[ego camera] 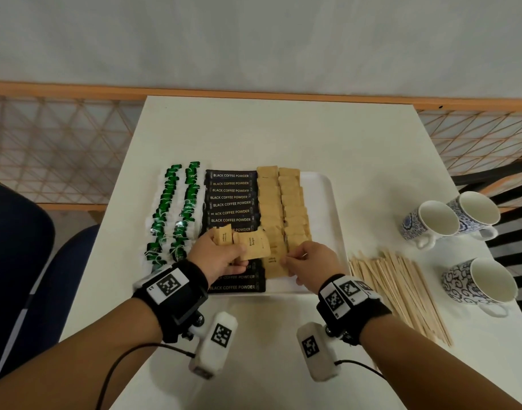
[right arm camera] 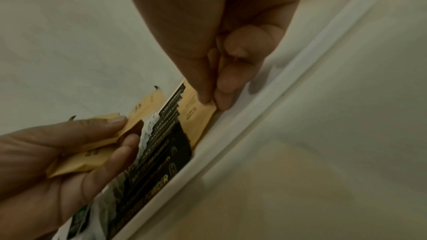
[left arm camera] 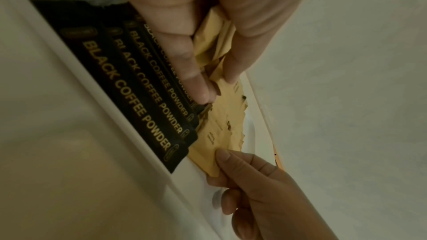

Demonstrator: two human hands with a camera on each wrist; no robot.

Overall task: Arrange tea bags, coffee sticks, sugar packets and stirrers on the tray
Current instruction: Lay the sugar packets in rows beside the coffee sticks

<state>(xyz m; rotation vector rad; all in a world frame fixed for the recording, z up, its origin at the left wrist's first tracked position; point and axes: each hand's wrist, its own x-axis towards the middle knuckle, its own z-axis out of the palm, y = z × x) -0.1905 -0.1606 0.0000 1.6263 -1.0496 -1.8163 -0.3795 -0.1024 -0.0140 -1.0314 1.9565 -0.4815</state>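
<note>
A white surface (ego camera: 283, 137) sits against a pale wall with an orange lattice rail behind it, and on it lies a white tray (ego camera: 322, 202). Far left on the tray, two columns of green-tagged tea bags (ego camera: 177, 211); next, a column of black coffee sticks (ego camera: 231, 198) lettered "BLACK COFFEE POWDER", its middle hidden by the left hand (ego camera: 218, 255). That hand reaches in low over the tray, fingers and thumb curled round a small fan of loose sugar packets (ego camera: 252, 247), labels reading "Brown Sugar". How many it holds is hard to count. Right of it, two columns of brown sugar packets on the tray (ego camera: 283, 202). The right hand (ego camera: 313, 261) comes down at the near end, thumb and fingertips pinching the edge of one packet (right arm camera: 198, 109) lying flat beside the coffee sticks, near the tray's front rim. Off the tray to the right, a loose heap of wooden stirrers (ego camera: 402, 291), then three patterned cups (ego camera: 461, 232), the nearest partly cut by the surface's edge.
</note>
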